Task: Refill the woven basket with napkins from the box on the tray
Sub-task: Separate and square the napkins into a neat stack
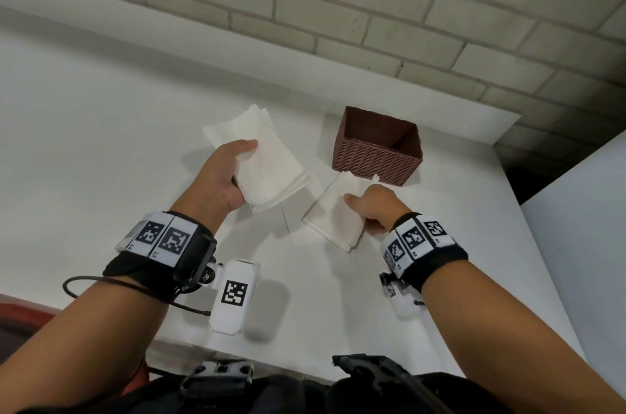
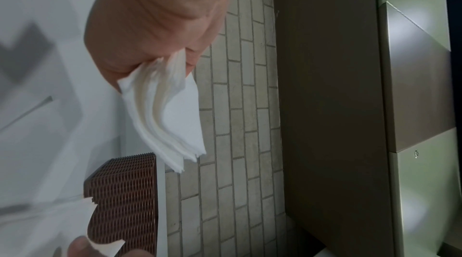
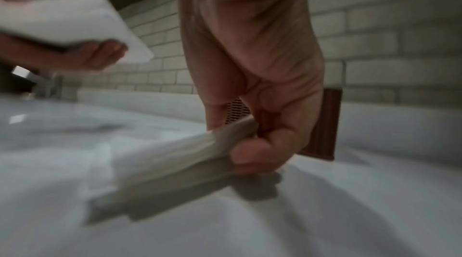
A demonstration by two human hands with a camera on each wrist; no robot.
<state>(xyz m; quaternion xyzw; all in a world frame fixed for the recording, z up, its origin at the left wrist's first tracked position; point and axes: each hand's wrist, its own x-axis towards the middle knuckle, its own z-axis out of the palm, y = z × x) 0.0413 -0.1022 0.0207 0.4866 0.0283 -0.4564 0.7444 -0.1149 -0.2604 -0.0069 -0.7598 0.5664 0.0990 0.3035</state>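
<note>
A brown woven basket point(image 1: 379, 147) stands on the white counter point(image 1: 101, 129) near the brick wall, and its inside looks empty. My left hand point(image 1: 227, 173) grips a stack of white napkins point(image 1: 261, 156) above the counter, left of the basket. My right hand point(image 1: 372, 207) pinches a second, smaller stack of napkins point(image 1: 335, 217) just in front of the basket. In the left wrist view the held napkin stack point(image 2: 162, 111) fans out above the basket point(image 2: 122, 202). In the right wrist view thumb and fingers point(image 3: 255, 154) clamp the napkins point(image 3: 175, 162) low over the counter. No box or tray is in view.
A brick wall point(image 1: 338, 6) runs behind the counter. The counter's right end point(image 1: 501, 142) drops off beside a white panel point(image 1: 582, 244). A red object point(image 1: 23, 315) shows at the lower left edge. A dark panel point(image 2: 325, 103) and a metal fixture point(image 2: 420, 83) appear in the left wrist view.
</note>
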